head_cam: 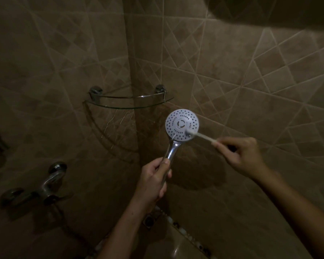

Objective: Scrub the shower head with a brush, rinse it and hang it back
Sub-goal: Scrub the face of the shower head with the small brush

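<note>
Fingers [162, 165] of the left hand [153, 182] wrap the chrome handle of the round white-faced shower head [181, 125]; the right hand [243, 154] pinches a slim pale brush [200, 135], bristles touching the face's lower right edge (scrubbing underway). Rinsing and hanging remain.

Two bare forearms enter from the bottom edge, no sleeves visible anywhere up to the frame border. Left hand [153, 181] below the curved glass corner shelf [129, 106], right hand [245, 154] below and right of that shelf. No gloves, rings, watch or wristbands seen on either. Fingernails short, unpainted as far as dim light shows.
</note>
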### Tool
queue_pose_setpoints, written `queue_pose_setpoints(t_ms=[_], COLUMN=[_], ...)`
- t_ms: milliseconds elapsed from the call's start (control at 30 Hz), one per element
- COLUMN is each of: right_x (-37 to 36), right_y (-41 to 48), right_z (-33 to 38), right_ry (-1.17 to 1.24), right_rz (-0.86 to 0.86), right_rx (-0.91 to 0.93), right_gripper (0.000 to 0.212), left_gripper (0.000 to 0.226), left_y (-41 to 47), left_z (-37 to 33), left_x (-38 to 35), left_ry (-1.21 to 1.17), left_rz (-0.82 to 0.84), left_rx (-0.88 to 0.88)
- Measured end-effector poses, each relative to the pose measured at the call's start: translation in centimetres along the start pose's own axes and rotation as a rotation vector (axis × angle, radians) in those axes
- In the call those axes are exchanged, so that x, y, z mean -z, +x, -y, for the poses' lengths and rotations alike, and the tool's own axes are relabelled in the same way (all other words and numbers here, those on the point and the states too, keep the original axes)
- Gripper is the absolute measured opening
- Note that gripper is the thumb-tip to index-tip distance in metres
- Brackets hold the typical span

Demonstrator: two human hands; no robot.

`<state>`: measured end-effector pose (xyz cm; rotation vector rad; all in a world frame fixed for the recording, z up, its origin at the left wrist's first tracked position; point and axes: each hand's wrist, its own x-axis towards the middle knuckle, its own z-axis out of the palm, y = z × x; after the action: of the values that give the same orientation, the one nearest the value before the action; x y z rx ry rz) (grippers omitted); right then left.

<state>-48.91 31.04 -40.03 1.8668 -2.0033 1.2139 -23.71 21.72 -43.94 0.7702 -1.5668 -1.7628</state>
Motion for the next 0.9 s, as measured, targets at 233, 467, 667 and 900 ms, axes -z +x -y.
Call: queue_pose_setpoints(t_ms=[233, 467, 667, 900], right_x=[0.2, 0.8, 0.3, 0.3], right_y=[-0.3, 0.7, 0.7, 0.4], right_z=[0.5, 0.3, 0.4, 0.5], right_ry=[0.027, -0.010, -0.059, -0.030], right_rz=[0.132, -0.040, -0.099, 0.031], right_rx=[0.120, -0.005, -0.114, -0.022], right_gripper=[0.014, 0.016, 0.016, 0.016], left_gripper=[0.034, 0.031, 0.038, 0.033], left_y=[0.2, 0.2, 0.5, 0.3], left_z=[-0.1, 0.0, 0.3, 0.8], left_x=[-0.1, -0.3, -0.5, -0.5], left_ry=[0.048, 0.051, 0.070, 0.058], left_rz=[-0.001, 0.000, -0.012, -0.003], left_rx=[-0.022, -0.043, -0.029, -0.032])
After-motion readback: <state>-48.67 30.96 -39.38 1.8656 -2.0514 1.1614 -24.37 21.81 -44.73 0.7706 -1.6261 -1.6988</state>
